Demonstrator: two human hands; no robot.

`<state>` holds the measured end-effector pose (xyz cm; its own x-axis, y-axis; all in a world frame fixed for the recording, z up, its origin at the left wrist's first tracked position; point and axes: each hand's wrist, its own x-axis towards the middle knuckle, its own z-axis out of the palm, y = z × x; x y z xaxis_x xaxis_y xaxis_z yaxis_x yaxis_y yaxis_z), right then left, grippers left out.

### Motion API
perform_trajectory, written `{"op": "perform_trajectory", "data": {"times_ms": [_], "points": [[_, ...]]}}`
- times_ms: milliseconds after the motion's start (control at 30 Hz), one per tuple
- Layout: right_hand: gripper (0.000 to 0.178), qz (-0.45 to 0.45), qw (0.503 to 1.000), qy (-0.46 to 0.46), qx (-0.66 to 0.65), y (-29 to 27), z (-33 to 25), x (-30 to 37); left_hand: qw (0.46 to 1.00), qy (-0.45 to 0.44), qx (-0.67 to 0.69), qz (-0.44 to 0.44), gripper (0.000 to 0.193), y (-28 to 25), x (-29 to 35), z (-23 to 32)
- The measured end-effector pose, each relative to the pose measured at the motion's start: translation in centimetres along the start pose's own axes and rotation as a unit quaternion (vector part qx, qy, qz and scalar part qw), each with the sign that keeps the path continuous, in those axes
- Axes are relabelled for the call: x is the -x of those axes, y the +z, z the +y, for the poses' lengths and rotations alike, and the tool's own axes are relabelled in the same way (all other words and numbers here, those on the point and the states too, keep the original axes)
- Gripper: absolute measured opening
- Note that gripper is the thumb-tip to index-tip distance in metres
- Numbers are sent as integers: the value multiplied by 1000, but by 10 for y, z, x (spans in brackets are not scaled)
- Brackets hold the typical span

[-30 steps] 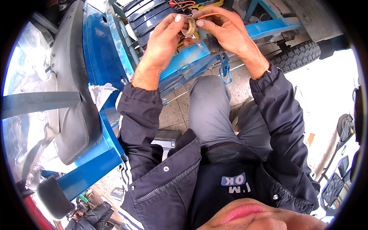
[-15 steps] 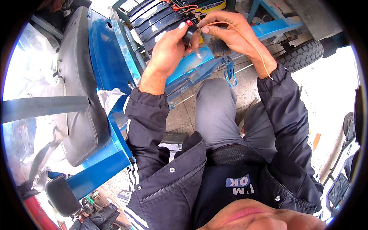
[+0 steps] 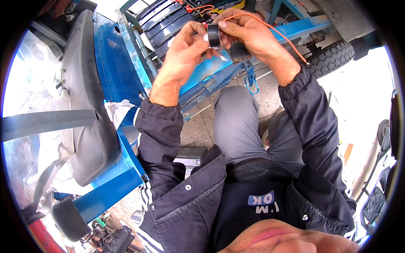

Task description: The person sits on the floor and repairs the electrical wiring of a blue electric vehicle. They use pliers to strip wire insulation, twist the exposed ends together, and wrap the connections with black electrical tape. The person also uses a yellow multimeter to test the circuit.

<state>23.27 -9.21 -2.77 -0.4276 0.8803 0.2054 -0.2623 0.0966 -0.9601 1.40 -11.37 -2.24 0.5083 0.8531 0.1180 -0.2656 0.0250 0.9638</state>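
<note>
Between my two hands is a roll of black tape [image 3: 214, 36], turned so that its dark outer face shows. Thumb and fingers of my left hand [image 3: 179, 52] close on its left side, with a small red piece [image 3: 206, 25] at the fingertips. My right hand [image 3: 255, 38] pinches an orange wire [image 3: 280, 33] right beside the roll, its fingers partly behind it. From there the wire arcs over the back of that hand, and its loose end hangs above the wrist. What exactly the hidden fingertips grip cannot be made out.
Below the hands runs a blue metal frame [image 3: 211, 71] with a hanging blue latch [image 3: 251, 80]. Dark ribbed batteries [image 3: 166, 25] with orange wires lie behind. A black padded seat [image 3: 90, 97] stands at left, a tyre [image 3: 331, 59] at right, and a dark box [image 3: 190, 156] on the tiled floor.
The tape roll has turned, hiding its open centre and showing its outer face. My left fingers have shifted around it, and the wire's loose end has swung out to the right.
</note>
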Motion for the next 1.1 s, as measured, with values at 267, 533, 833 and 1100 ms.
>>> {"op": "perform_trajectory", "data": {"times_ms": [267, 533, 833, 1100], "points": [[18, -44, 993, -29, 104, -2, -12, 1, 996, -5, -90, 13, 29, -5, -3, -3], [15, -12, 980, -26, 196, -3, -17, 4, 963, 65, -229, 124, 16, 17, 4, 6], [14, 34, 976, -71, 204, -2, -14, 8, 977, 53, -196, 62, 27, 14, -7, 0], [26, 128, 984, -16, 126, 50, 18, -18, 858, 168, -428, 229, 25, -1, 18, 17]]}}
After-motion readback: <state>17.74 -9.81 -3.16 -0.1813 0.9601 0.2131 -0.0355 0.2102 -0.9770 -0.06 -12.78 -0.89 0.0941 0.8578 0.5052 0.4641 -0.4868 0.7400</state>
